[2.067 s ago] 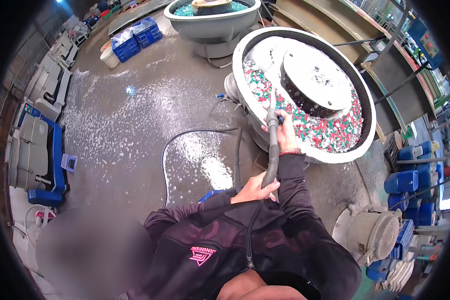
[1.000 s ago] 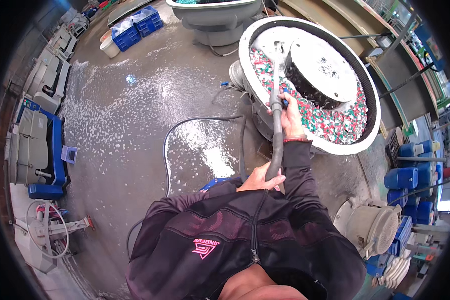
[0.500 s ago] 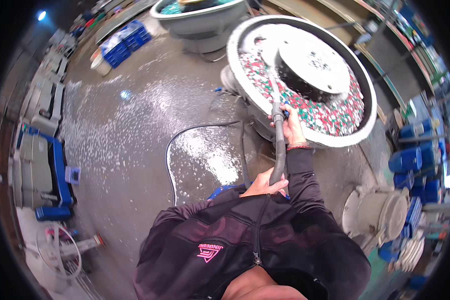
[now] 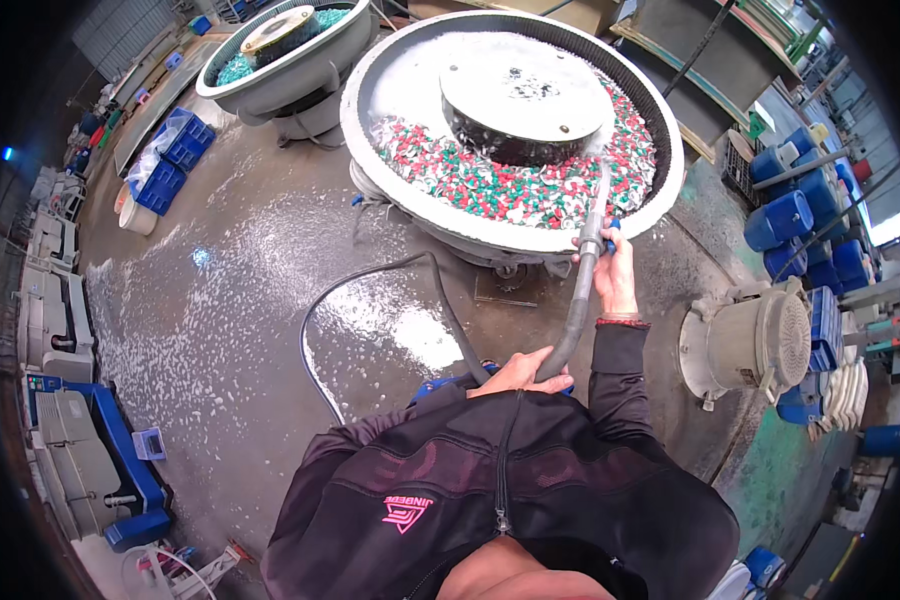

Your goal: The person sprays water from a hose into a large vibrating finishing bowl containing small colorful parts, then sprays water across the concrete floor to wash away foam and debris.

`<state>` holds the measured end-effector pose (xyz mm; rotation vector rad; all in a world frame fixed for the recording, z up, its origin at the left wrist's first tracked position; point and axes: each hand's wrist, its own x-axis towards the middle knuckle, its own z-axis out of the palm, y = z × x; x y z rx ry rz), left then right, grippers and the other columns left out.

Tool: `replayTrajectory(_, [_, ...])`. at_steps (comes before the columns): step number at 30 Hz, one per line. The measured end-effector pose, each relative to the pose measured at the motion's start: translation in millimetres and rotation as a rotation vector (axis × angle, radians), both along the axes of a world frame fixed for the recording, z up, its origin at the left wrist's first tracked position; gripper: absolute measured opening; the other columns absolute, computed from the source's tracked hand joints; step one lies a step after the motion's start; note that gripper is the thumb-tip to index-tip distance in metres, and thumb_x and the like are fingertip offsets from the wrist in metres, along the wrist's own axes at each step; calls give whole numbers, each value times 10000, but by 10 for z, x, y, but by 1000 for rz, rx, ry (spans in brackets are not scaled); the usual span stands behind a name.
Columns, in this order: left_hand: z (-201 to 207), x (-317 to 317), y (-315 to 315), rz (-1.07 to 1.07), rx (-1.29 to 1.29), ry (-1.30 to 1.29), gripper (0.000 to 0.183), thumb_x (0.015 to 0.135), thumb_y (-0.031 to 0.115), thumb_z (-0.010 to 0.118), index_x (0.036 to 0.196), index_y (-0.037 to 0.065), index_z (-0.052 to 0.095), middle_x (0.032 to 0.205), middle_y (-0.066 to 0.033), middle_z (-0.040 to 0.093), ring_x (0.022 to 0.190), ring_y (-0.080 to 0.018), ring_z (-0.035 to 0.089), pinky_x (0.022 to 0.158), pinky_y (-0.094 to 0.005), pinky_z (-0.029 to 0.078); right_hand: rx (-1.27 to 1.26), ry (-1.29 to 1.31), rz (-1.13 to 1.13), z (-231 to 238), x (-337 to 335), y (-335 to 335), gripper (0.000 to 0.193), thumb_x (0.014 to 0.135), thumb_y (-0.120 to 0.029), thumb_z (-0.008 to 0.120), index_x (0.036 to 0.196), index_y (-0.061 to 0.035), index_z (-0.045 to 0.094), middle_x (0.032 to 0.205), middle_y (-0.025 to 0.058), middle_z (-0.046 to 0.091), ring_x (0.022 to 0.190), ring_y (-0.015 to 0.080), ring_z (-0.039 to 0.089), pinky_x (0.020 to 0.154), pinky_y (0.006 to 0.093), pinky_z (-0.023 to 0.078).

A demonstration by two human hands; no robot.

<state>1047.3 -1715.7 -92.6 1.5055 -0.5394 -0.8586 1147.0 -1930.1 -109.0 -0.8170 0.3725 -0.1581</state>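
My right hand (image 4: pixel 615 270) is wrapped round the grey nozzle (image 4: pixel 591 240) of a water hose, by its blue valve handle (image 4: pixel 613 237). Lower down, close to my jacket, my left hand (image 4: pixel 520 373) grips the thick grey hose (image 4: pixel 573 335). A whitish jet of water leaves the nozzle toward the round tub (image 4: pixel 410 195), whose pale rim lies just beyond my right hand. Inside, small red, green and white pieces (image 4: pixel 515 193) ring a raised round white hub (image 4: pixel 530 95). White foam (image 4: pixel 405 85) covers the pieces at the far left.
The hose's thin black part (image 4: pixel 315 325) loops over the wet, foamy floor at left. A second tub (image 4: pixel 270 85) with teal pieces stands far left, near blue crates (image 4: pixel 170 160). To the right are a beige drum machine (image 4: pixel 745 340) and blue barrels (image 4: pixel 778 222).
The nozzle and its jet have swung from the left side of the hub to its right. The tub now sits further left in view. Both hands keep their hold.
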Motion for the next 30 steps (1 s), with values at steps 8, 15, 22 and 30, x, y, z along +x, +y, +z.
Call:
replayTrajectory(8, [-88,-23,-50,70,-22,-54,407,834,404,528,981,25,511,749,-113,581,727,-189,569,667,-322,425,44,-3,74,-52,183,33,394,756,-172,481,1107,-32,370,839,140,510,732,277,582,484,397,509])
replayTrajectory(15, [-232,30,-17,120,-12,36,317,857,326,521,967,29,513,845,-49,607,797,-113,543,719,-263,421,56,18,191,-269,359,209,306,753,-204,506,1007,-44,447,785,107,513,660,246,570,490,389,502])
replayTrajectory(22, [169,0,78,423,-106,185,225,808,149,604,924,6,475,753,-69,597,747,-121,585,669,-246,456,66,167,429,-587,760,656,331,730,-221,545,1000,-43,473,801,113,547,651,255,556,510,402,475])
replayTrajectory(30, [-231,-83,420,682,-294,-140,195,741,130,650,839,57,498,645,24,473,573,-46,439,525,-216,365,-6,-58,644,110,903,1738,246,750,-150,556,952,-45,465,740,95,490,614,199,538,461,345,495])
